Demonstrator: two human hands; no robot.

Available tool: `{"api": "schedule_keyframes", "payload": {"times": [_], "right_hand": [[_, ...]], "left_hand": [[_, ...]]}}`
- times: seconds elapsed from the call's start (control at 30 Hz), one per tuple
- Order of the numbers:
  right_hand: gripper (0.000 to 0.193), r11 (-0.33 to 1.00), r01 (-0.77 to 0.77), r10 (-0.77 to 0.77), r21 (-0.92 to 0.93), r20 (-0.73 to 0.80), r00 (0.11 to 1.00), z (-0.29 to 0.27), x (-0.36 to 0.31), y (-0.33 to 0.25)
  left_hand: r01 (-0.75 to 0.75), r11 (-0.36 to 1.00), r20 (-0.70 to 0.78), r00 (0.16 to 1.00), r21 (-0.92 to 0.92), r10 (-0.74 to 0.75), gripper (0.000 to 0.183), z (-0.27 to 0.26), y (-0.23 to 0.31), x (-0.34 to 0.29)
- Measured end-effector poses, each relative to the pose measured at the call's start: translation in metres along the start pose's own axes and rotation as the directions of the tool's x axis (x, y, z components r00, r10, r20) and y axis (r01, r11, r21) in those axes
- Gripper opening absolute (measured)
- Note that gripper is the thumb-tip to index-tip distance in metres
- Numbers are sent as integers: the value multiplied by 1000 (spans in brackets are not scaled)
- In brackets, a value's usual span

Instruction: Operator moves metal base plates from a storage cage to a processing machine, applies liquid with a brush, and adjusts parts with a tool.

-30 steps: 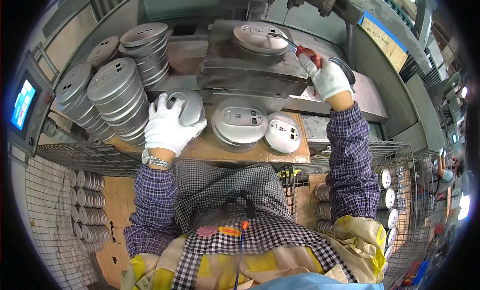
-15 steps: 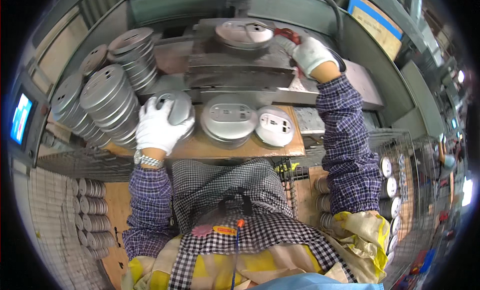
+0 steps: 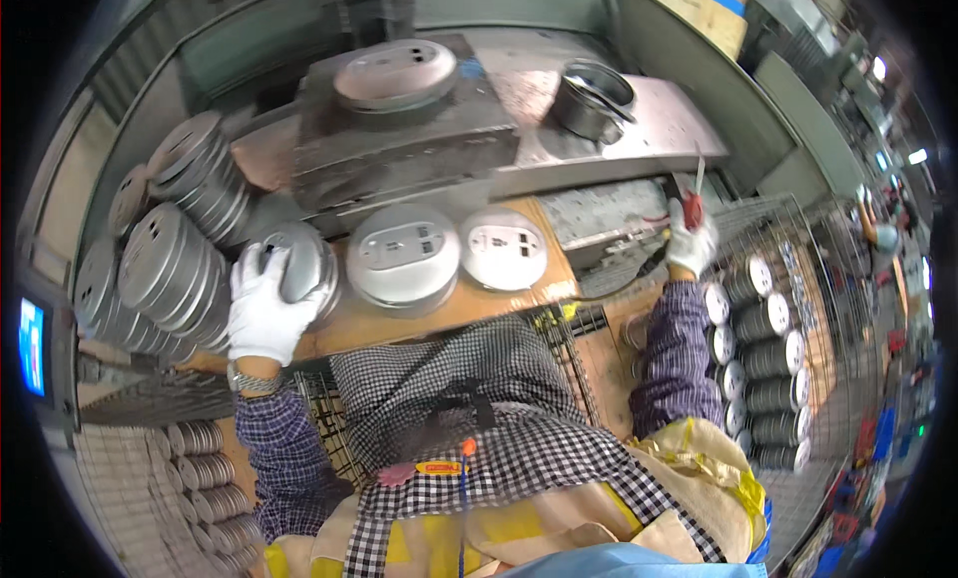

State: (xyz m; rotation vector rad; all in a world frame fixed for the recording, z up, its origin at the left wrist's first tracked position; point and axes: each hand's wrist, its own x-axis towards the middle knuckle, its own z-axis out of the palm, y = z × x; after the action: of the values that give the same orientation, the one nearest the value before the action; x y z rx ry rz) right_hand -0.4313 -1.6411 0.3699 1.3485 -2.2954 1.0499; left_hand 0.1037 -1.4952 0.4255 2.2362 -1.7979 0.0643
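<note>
My left hand (image 3: 269, 314), in a white glove, lies over a stack of round metal discs, its fingers spread on the near side and its thumb at the rim, gripping the top disc (image 3: 296, 254). My right hand (image 3: 691, 241), also gloved, is closed around a red-handled tool (image 3: 693, 209) whose thin metal tip points up and away; the tool's exact kind is unclear. It hovers at the right, beside the wire cage. On the dark metal block (image 3: 399, 144) sits a disc (image 3: 395, 76) with small slots, and no hand touches it.
A slotted disc stack (image 3: 404, 254) and a pale disc (image 3: 504, 247) stand on the brown board (image 3: 544, 289). Several tall disc stacks (image 3: 170, 264) crowd the left. A metal pot (image 3: 591, 99) rests behind at right. Wire cages (image 3: 798, 269) hold more discs below; a lit screen (image 3: 33, 347) is far left.
My right hand has drawn the red-handled tool away from the disc on the block, to the right and nearer me. My left hand stays on its stack. The view has shifted rightward.
</note>
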Motion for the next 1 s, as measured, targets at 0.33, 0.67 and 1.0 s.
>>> {"api": "schedule_keyframes", "payload": {"times": [0.33, 0.67, 1.0], "right_hand": [[58, 409, 784, -857, 466, -100, 506, -24, -23, -286], [69, 530, 492, -845, 691, 380, 377, 5, -12, -338], [57, 498, 567, -865, 656, 422, 272, -13, -3, -343]], "left_hand": [[136, 991, -75, 988, -4, -136, 69, -1, 9, -4], [194, 981, -142, 971, 0, -192, 63, -6, 18, -9], [109, 989, -266, 955, -97, -131, 53, -18, 16, -14]]}}
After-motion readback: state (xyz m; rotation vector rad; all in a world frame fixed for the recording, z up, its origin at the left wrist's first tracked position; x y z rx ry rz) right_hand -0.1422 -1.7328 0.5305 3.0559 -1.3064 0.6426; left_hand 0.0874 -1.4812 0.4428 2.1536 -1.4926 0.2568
